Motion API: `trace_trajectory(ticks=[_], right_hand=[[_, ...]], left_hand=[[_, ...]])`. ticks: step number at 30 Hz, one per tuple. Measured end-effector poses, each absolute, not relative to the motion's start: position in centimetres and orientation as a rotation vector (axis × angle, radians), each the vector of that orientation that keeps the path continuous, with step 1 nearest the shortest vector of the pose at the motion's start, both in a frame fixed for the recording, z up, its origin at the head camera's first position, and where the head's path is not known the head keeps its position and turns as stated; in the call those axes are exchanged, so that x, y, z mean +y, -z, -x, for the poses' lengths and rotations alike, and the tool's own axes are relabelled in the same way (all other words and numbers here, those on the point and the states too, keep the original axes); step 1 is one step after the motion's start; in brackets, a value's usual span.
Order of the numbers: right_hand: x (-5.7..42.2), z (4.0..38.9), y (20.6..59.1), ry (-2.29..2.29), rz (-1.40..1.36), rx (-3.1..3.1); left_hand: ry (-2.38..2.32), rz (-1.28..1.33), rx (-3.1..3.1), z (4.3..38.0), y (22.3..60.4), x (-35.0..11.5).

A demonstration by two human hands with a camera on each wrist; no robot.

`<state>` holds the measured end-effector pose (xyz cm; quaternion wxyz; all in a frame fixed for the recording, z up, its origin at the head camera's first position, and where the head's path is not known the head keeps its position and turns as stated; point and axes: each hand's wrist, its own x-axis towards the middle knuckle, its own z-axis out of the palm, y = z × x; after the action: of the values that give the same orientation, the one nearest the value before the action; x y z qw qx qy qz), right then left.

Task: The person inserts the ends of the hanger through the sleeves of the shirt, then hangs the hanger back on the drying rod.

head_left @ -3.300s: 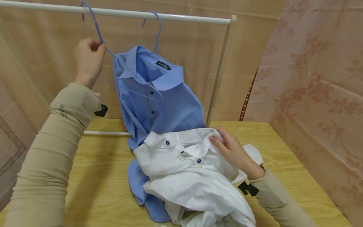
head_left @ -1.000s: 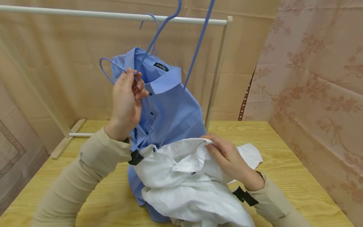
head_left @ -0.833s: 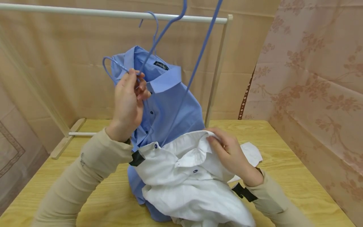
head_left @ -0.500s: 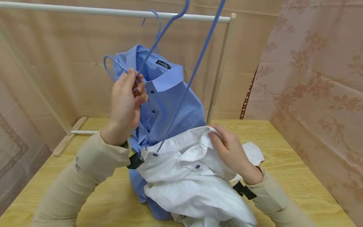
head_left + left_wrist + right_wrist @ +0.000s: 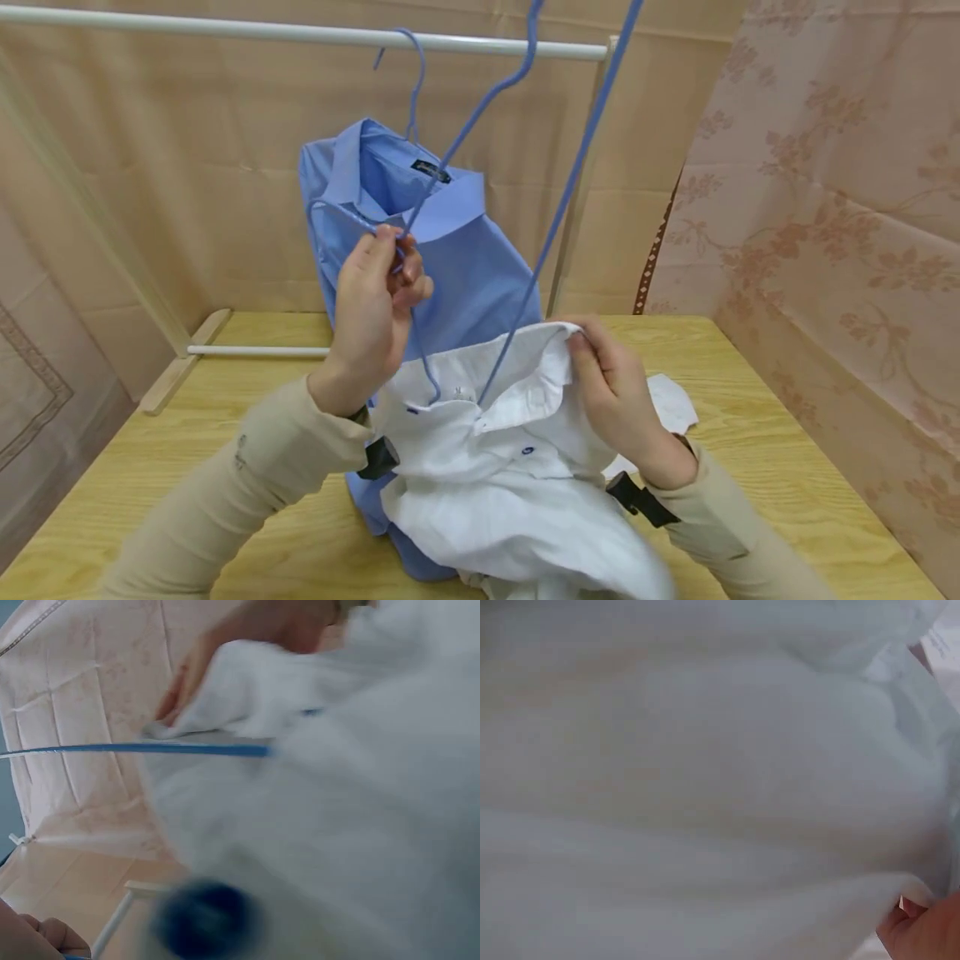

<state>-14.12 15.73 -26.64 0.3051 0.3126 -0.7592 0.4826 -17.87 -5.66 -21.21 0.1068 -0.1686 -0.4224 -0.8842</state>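
Observation:
A blue wire hanger (image 5: 570, 192) is pinched near its hook by my left hand (image 5: 375, 312), tilted so that one end rises out of the top of the head view. Its lower end dips into the neck opening of a white shirt (image 5: 517, 517). My right hand (image 5: 618, 400) grips that shirt's collar at the right side, thumb in front. In the left wrist view the hanger (image 5: 195, 748) runs into the white cloth, with a blurred dark blue button (image 5: 206, 919) close by. White fabric (image 5: 705, 772) fills most of the right wrist view, the right hand (image 5: 926, 930) holding its edge.
Behind, a light blue shirt (image 5: 472, 275) hangs on another blue hanger (image 5: 417, 83) from the white rail (image 5: 225, 27) of a rack. The rack's foot (image 5: 183, 358) stands on the wooden table (image 5: 750, 467). Curtains (image 5: 840, 208) enclose the back and sides.
My left hand took the hanger off the rail, tilted it and brought it to the white shirt. Over the last half second it moved right and down, its end entering the collar. The right hand kept its grip.

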Motion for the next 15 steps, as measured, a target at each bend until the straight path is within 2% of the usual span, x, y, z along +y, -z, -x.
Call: trace_trajectory(ticks=[7, 15], right_hand=[[16.7, 14.0, 25.2, -1.457, -0.823, -1.776], [17.0, 13.9, 25.0, -1.495, -0.797, -1.695]], left_hand=[[2.327, 0.641, -1.544, 17.6, 23.8, -5.0], [2.127, 0.811, -1.648, 18.0, 24.8, -5.5]])
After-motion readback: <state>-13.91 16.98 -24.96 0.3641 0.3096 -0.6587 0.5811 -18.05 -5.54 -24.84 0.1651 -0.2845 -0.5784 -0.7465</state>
